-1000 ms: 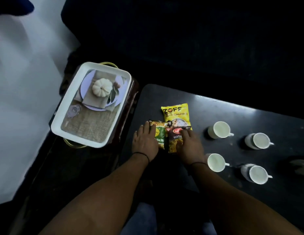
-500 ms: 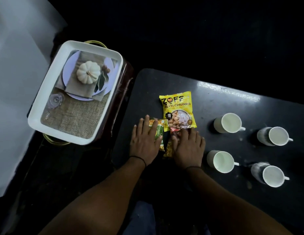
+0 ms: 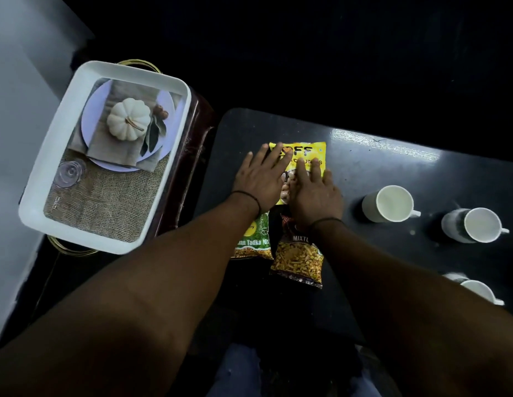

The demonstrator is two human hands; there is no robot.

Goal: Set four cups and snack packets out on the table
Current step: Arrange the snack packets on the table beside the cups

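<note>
- Dark and glossy, the table [image 3: 378, 156] carries cups and snack packets under a streak of reflected light along its far edge.
- Both hands lie flat, fingers spread, on the yellow packet [image 3: 315, 151] near the table's left end: the left hand [image 3: 259, 179] on its left side, the right hand [image 3: 317, 193] on its middle, the two touching.
- Three packets show in all: the yellow one farthest, with a green packet [image 3: 254, 243] and a dark mixture packet [image 3: 297, 259] side by side nearer the front edge, partly under the wrists.
- Three white cups are visible toward the right end: one [image 3: 388, 203] nearest the packets, one [image 3: 473, 224] beyond it, and one [image 3: 479, 289] half hidden behind the right forearm; a fourth cannot be seen.
- Off the table's left end sits a white tray [image 3: 46, 202], printed with a pumpkin place setting.
</note>
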